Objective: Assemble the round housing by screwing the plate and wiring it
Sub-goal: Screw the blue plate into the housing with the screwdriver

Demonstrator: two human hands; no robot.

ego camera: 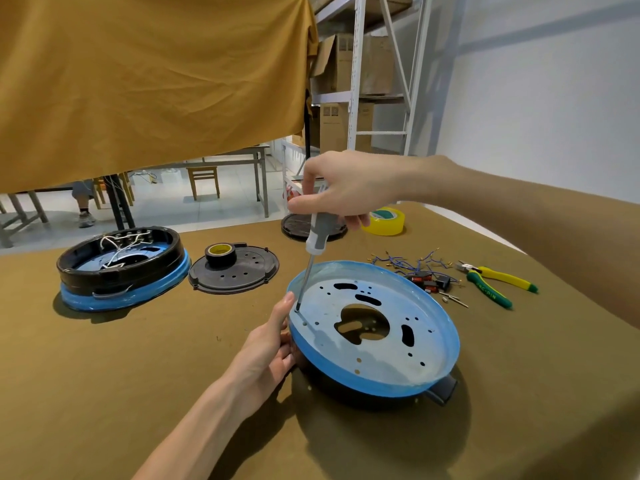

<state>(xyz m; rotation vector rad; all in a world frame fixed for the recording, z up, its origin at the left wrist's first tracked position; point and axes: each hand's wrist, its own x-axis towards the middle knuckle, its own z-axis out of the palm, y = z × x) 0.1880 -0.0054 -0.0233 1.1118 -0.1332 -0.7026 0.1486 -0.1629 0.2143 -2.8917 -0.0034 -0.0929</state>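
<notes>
On the brown-covered table (pixel 104 393) the round housing (pixel 375 336) sits near and right of centre, its blue-rimmed plate (pixel 381 367) facing up with a large irregular cutout in the middle, three dark slots and many small holes. The right hand (pixel 341 188) comes in from the right and wraps its fingers round the grey-and-white handle of one screwdriver (pixel 317 237), whose shaft slants down and left so the tip meets a hole at the plate's left edge. The left hand (pixel 268 355) steadies the housing's left side, its fingers curled against the dark wall under the rim and the thumb up against the blue rim just beside the screwdriver tip. A second round housing (pixel 123 268), black over blue with white wires inside, stands at far left. Two flat black discs lie beyond: one disc (pixel 239 271) at centre carrying a roll of black tape (pixel 221 253) with a yellow core, another disc (pixel 294 227) farther back, partly behind the screwdriver handle. One roll of yellow tape (pixel 386 221) lies just right of that far disc. To the right of the housing lies a loose bundle of blue wires (pixel 410 265) with brass terminals, several small black-and-red components (pixel 429 281), and one pair of yellow-and-green pliers (pixel 495 282). A mustard cloth (pixel 149 81) hangs at far left, and a white shelving rack (pixel 381 81) with cardboard boxes stands behind.
</notes>
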